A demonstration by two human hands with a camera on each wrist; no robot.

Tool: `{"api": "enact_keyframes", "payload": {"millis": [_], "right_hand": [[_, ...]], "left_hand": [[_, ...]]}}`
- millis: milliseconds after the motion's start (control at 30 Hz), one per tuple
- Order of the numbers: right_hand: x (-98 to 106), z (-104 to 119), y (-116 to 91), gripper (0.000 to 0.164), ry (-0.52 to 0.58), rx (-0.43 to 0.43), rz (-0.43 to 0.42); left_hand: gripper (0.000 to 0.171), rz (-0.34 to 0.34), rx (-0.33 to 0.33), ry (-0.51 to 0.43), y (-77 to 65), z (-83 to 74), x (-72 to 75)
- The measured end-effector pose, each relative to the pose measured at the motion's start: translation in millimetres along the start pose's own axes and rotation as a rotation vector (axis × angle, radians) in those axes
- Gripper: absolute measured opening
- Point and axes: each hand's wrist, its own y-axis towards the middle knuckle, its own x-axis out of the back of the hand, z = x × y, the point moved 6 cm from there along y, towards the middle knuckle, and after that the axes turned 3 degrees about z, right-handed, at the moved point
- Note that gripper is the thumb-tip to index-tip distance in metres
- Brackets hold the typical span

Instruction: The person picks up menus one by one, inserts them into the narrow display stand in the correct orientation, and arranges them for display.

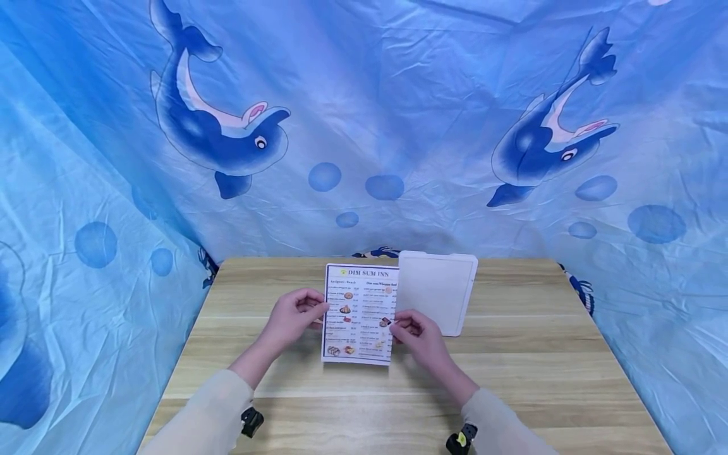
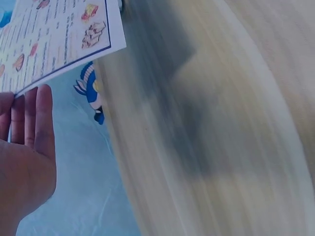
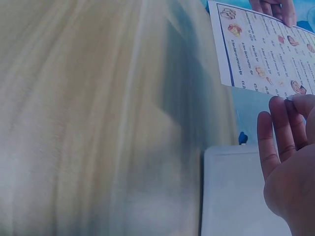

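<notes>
A printed menu sheet [image 1: 359, 316] headed "DIM SUM INN", with small food pictures and a blue border, is held up above the table between both hands. At its left edge my left hand [image 1: 296, 319] pinches it between thumb and fingers. My right hand [image 1: 422, 338] pinches the opposite edge, and the right wrist view shows its thumb and fingertips meeting there. The sheet's lower corner [image 2: 101, 39] hangs over the table in the left wrist view. Just right of the menu lies a white rectangular board [image 1: 438, 291], its left side partly hidden by the sheet and right hand.
The wood-grain table [image 1: 529, 354] spans the area under the hands. A blue curtain [image 1: 364, 126] with dolphins and bubbles hangs behind it and at both sides. Black wrist straps [image 1: 251, 421] sit on both sleeves.
</notes>
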Motion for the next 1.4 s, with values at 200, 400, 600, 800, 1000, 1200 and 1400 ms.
{"api": "enact_keyframes", "payload": {"millis": [200,400,600,800,1000,1200,1400], "right_hand": [[10.2,10.1,6.5,0.017,-0.015,0.031,-0.020],[24.0,20.1,11.8,0.017,-0.058,0.082,-0.042],[36.2,28.8,16.5,0.016,-0.071,0.137,-0.050],[49.2,40.0,19.1,0.016,-0.080,0.185,-0.061],[63.9,54.8,25.0,0.016,-0.120,0.203,-0.078],[78.6,68.4,28.4,0.017,-0.140,0.222,-0.068],[93.1,79.3,28.9,0.018,-0.159,0.234,-0.075]], "left_hand": [[0.013,-0.041,-0.011,0.008,5.2,-12.3,-4.9],[0.015,-0.037,0.000,-0.003,12.6,-23.7,-10.8],[0.014,-0.039,-0.017,-0.003,18.2,-38.4,-18.3],[0.014,-0.032,-0.039,0.001,25.0,-53.7,-26.3],[0.015,-0.024,-0.087,-0.001,31.9,-69.5,-31.7],[0.014,-0.006,-0.108,-0.012,38.0,-85.4,-37.7],[0.013,0.009,-0.132,0.000,47.1,-100.4,-47.7]]}}
